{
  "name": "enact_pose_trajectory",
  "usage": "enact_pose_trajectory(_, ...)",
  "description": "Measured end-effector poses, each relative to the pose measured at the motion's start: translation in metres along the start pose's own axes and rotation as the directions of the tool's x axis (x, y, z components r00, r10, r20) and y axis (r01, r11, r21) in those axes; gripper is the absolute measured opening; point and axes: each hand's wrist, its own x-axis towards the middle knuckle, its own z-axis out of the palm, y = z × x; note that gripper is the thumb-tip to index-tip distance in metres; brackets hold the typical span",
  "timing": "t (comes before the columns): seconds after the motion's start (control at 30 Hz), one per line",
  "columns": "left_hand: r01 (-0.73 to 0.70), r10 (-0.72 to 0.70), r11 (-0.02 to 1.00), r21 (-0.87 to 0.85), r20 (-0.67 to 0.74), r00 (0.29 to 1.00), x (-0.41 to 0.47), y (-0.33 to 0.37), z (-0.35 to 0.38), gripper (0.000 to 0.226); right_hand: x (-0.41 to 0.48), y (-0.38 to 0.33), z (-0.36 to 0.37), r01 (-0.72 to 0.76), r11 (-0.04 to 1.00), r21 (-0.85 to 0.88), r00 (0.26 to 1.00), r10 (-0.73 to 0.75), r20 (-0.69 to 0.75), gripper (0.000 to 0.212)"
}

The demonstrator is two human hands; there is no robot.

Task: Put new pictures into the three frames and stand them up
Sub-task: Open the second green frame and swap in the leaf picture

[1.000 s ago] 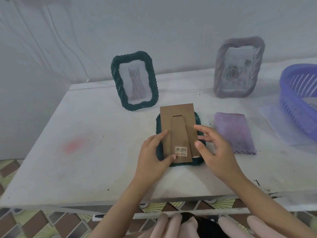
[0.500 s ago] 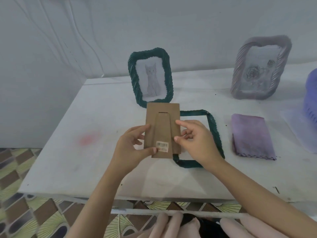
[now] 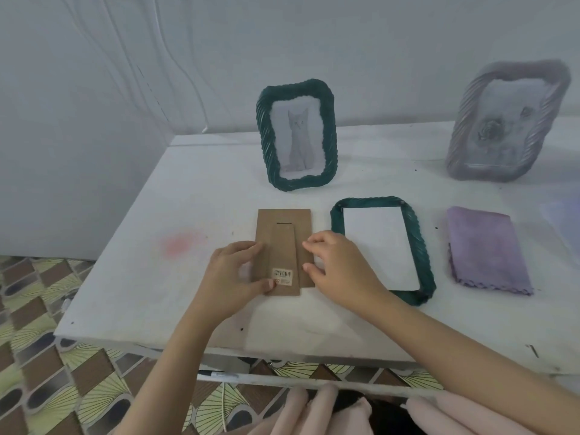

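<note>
A brown cardboard frame back [image 3: 284, 243] with a stand flap and a barcode sticker lies on the white table [image 3: 201, 202]. My left hand [image 3: 233, 276] grips its left edge, thumb on the sticker end. My right hand [image 3: 340, 268] holds its right edge with fingertips. Just right of it a dark green frame [image 3: 422, 249] lies face down, with white paper [image 3: 381, 246] showing inside. Another green frame [image 3: 296, 135] with a cat picture stands upright behind. A silver frame [image 3: 505, 120] with a rose picture stands at the back right.
A folded purple cloth [image 3: 488, 252] lies right of the flat frame. A pink stain [image 3: 180, 243] marks the table at the left. The table's front edge runs just below my hands. A patterned tile floor [image 3: 47, 356] lies to the left.
Both hands lifted the cardboard back off the flat green frame and moved it left onto the table, uncovering the white paper inside. The camera view shifted left.
</note>
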Motion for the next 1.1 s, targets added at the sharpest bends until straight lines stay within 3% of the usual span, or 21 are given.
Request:
enact_pose_trajectory(0.13,0.012,-0.016,0.993,0.119,0.028,0.999,-0.001,0.006,-0.003,0.059,-0.008,0.002,-0.007,0.016,0.999,-0.039,0.999,-0.017,-0.036,0.037)
enact_pose_trajectory(0.27,-0.145,0.145,0.986,0.077,0.004,0.989,0.001,0.023,0.005,0.056,-0.024,0.019,-0.030,-0.038,0.998,0.042,0.979,0.045,-0.201,0.028)
enact_pose_trajectory(0.4,-0.255,0.255,0.965,0.059,0.000,0.967,0.007,0.040,0.025,0.072,-0.046,0.055,-0.057,-0.204,0.978,-0.033,0.889,0.171,-0.424,0.021)
enact_pose_trajectory(0.5,-0.314,0.314,0.947,0.061,0.020,0.949,0.011,0.051,0.040,0.076,-0.060,0.082,-0.073,-0.409,0.912,-0.038,0.803,0.340,-0.490,0.031)
enact_pose_trajectory(0.6,-0.383,0.375,0.919,0.096,0.094,0.922,0.014,0.059,0.053,0.083,-0.073,0.097,-0.081,-0.539,0.835,-0.110,0.747,0.414,-0.520,0.038)
enact_pose_trajectory(0.7,-0.408,0.391,0.902,0.144,0.132,0.911,0.016,0.060,0.063,0.088,-0.079,0.102,-0.083,-0.585,0.791,-0.179,0.735,0.423,-0.530,0.032)
enact_pose_trajectory(0.77,-0.397,0.380,0.906,0.149,0.133,0.916,0.016,0.060,0.066,0.088,-0.081,0.104,-0.082,-0.608,0.776,-0.167,0.725,0.457,-0.515,0.042)
enact_pose_trajectory(0.97,-0.405,0.391,0.902,0.150,0.111,0.914,0.011,0.064,0.068,0.086,-0.086,0.105,-0.082,-0.588,0.799,-0.123,0.735,0.465,-0.493,0.043)
enact_pose_trajectory(1.1,-0.409,0.401,0.899,0.154,0.084,0.912,0.007,0.070,0.069,0.072,-0.086,0.099,-0.080,-0.543,0.834,-0.102,0.732,0.411,-0.543,0.037)
